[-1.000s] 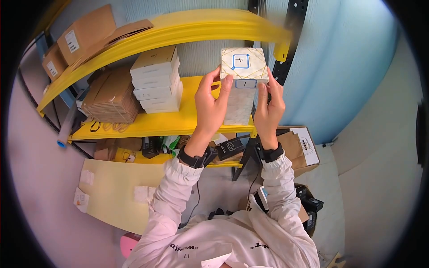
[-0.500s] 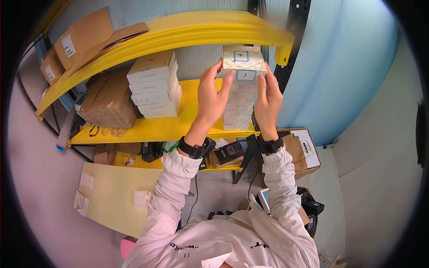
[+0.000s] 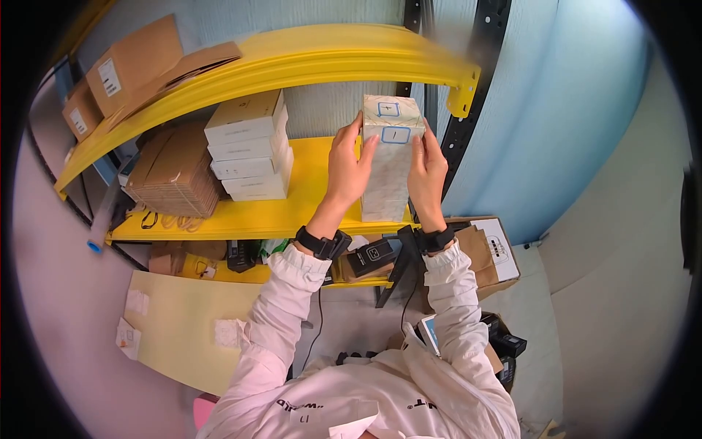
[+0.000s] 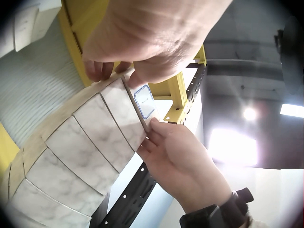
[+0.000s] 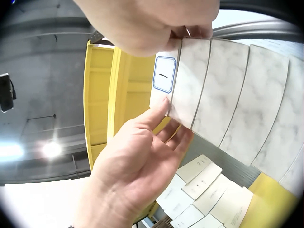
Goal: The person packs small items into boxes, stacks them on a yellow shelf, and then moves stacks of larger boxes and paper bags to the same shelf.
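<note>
A person's left hand (image 3: 347, 164) and right hand (image 3: 426, 172) are flanking a white, grey-marbled rectangular box (image 3: 374, 118) that is bearing blue-bordered labels (image 3: 396, 135) on its top and front. The left hand's grip is grasping one side of it, the thumb pressing the front face and the fingers bending round the side; the right hand's grip is grasping the opposite side in the same way. The box is resting on top of an upright stack of matching marbled boxes (image 3: 384, 183), touching the one beneath. This stack is standing near the right end of a yellow metal shelf (image 3: 311, 172). Further left on that shelf, a shorter pile of plain white boxes (image 3: 247, 151) is sitting beside a block of layered brown cardboard (image 3: 172, 168). Above, a second yellow metal shelf (image 3: 329, 64) is carrying brown cardboard boxes (image 3: 139, 64) at its left end.
</note>
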A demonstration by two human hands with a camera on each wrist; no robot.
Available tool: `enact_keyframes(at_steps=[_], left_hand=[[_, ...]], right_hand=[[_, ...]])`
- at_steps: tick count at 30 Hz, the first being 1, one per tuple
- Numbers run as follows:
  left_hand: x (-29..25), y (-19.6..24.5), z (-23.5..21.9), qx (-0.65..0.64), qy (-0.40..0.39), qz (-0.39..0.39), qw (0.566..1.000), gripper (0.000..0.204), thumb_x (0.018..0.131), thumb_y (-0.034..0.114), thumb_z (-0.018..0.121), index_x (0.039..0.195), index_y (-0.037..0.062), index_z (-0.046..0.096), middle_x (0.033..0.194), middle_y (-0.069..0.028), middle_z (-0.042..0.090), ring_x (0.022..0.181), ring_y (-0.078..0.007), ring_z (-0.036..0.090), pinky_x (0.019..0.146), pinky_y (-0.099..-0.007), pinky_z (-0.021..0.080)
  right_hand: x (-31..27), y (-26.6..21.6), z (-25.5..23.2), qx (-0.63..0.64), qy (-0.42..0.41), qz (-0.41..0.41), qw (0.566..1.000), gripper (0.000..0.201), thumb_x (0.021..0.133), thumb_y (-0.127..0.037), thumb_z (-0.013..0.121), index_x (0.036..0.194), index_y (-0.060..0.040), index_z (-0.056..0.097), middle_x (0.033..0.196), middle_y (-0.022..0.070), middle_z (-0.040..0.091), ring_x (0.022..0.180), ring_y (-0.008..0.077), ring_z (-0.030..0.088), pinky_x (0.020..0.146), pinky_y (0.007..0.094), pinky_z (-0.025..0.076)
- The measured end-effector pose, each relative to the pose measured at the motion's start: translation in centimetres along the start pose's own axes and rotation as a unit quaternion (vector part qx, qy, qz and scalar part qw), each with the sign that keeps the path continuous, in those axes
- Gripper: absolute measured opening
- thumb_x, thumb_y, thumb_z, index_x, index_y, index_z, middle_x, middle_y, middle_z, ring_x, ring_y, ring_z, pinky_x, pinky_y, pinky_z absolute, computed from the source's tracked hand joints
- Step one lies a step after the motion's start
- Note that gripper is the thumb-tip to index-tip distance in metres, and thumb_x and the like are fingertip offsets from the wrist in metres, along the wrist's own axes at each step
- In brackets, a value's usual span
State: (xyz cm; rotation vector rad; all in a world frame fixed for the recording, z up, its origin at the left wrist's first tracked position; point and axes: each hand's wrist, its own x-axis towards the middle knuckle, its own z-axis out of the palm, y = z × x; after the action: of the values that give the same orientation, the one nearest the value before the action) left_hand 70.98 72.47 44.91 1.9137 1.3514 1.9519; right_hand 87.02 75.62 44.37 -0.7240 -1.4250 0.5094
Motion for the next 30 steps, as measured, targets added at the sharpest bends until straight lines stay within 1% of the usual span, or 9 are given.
enact_keyframes(at_steps=[8, 16, 18, 19, 21, 22, 24, 28, 30], left_hand=[[-0.4, -0.2, 0.1, -0.031, -0.004, -0.013, 0.999, 0.055, 0.107, 0.017, 0.071, 0.156, -0.0010, 0.055, 0.131, -0.0239, 0.070, 0.118, -0.0349, 0.072, 0.096, -0.0428, 0.058], [-0.4, -0.5, 0.0, -0.035, -0.011, -0.045, 0.998, 0.054, 0.105, 0.018, 0.074, 0.152, -0.0042, 0.058, 0.129, -0.0247, 0.072, 0.116, -0.0339, 0.074, 0.094, -0.0423, 0.060], [-0.6, -0.5, 0.0, -0.036, -0.015, -0.055, 0.998, 0.054, 0.105, 0.019, 0.074, 0.152, -0.0049, 0.059, 0.130, -0.0250, 0.072, 0.116, -0.0338, 0.074, 0.094, -0.0422, 0.060], [-0.8, -0.5, 0.0, -0.034, -0.013, -0.056, 0.998, 0.055, 0.106, 0.019, 0.074, 0.152, -0.0053, 0.058, 0.132, -0.0250, 0.072, 0.117, -0.0336, 0.073, 0.094, -0.0421, 0.060], [-1.2, -1.0, 0.0, -0.030, -0.009, -0.059, 0.998, 0.055, 0.106, 0.020, 0.074, 0.152, -0.0056, 0.057, 0.134, -0.0250, 0.071, 0.117, -0.0334, 0.073, 0.094, -0.0420, 0.061], [-1.6, -1.2, -0.1, -0.017, -0.002, -0.053, 0.998, 0.056, 0.106, 0.020, 0.073, 0.153, -0.0058, 0.057, 0.136, -0.0247, 0.071, 0.118, -0.0332, 0.073, 0.093, -0.0415, 0.061], [-2.4, -1.4, -0.4, -0.002, 0.008, -0.048, 0.999, 0.056, 0.106, 0.020, 0.073, 0.153, -0.0060, 0.056, 0.137, -0.0244, 0.070, 0.119, -0.0331, 0.073, 0.093, -0.0410, 0.061], [-4.8, -1.9, -1.7, 0.007, 0.001, -0.051, 0.999, 0.049, 0.106, 0.019, 0.073, 0.148, -0.0041, 0.060, 0.140, -0.0231, 0.069, 0.119, -0.0319, 0.072, 0.093, -0.0390, 0.060], [-6.4, -1.7, -2.8, 0.004, -0.004, -0.053, 0.999, 0.045, 0.106, 0.018, 0.073, 0.144, -0.0034, 0.062, 0.141, -0.0225, 0.069, 0.119, -0.0308, 0.073, 0.093, -0.0384, 0.060]], right_hand=[[-0.7, 0.4, 0.4, 0.001, 0.003, -0.012, 1.000, 0.047, 0.114, -0.008, 0.055, 0.157, 0.0084, 0.051, 0.138, 0.0251, 0.072, 0.120, 0.0195, 0.069, 0.102, 0.0336, 0.054], [-1.0, 0.8, 0.6, 0.009, 0.006, -0.017, 1.000, 0.049, 0.114, -0.007, 0.054, 0.159, 0.0101, 0.048, 0.139, 0.0255, 0.071, 0.119, 0.0191, 0.069, 0.101, 0.0326, 0.054], [-1.3, 0.9, 0.4, 0.015, -0.008, 0.008, 1.000, 0.052, 0.114, -0.006, 0.053, 0.162, 0.0098, 0.043, 0.149, 0.0280, 0.064, 0.129, 0.0261, 0.068, 0.107, 0.0362, 0.053], [-1.5, 1.1, 0.4, 0.015, -0.008, 0.009, 1.000, 0.052, 0.114, -0.006, 0.053, 0.162, 0.0098, 0.043, 0.149, 0.0280, 0.064, 0.129, 0.0261, 0.068, 0.107, 0.0362, 0.053], [-2.1, 1.3, 0.3, -0.067, 0.003, -0.075, 0.995, 0.057, 0.112, -0.004, 0.054, 0.164, 0.0094, 0.037, 0.161, 0.0303, 0.051, 0.143, 0.0359, 0.058, 0.115, 0.0421, 0.049], [-2.5, 1.4, 0.1, -0.066, 0.002, -0.075, 0.995, 0.057, 0.112, -0.004, 0.054, 0.164, 0.0094, 0.037, 0.161, 0.0303, 0.051, 0.143, 0.0359, 0.058, 0.115, 0.0421, 0.049], [-3.4, 0.6, -0.3, -0.084, 0.031, -0.117, 0.989, 0.062, 0.109, 0.000, 0.055, 0.166, 0.0088, 0.033, 0.165, 0.0310, 0.044, 0.152, 0.0421, 0.049, 0.121, 0.0472, 0.044], [-5.7, -1.0, -1.0, -0.096, 0.036, -0.133, 0.986, 0.067, 0.104, 0.007, 0.056, 0.167, 0.0084, 0.032, 0.166, 0.0297, 0.043, 0.154, 0.0424, 0.046, 0.123, 0.0481, 0.042], [-7.0, -2.0, -1.3, -0.064, 0.045, -0.155, 0.985, 0.067, 0.098, 0.013, 0.057, 0.163, 0.0085, 0.040, 0.162, 0.0288, 0.049, 0.149, 0.0432, 0.051, 0.122, 0.0473, 0.043]])
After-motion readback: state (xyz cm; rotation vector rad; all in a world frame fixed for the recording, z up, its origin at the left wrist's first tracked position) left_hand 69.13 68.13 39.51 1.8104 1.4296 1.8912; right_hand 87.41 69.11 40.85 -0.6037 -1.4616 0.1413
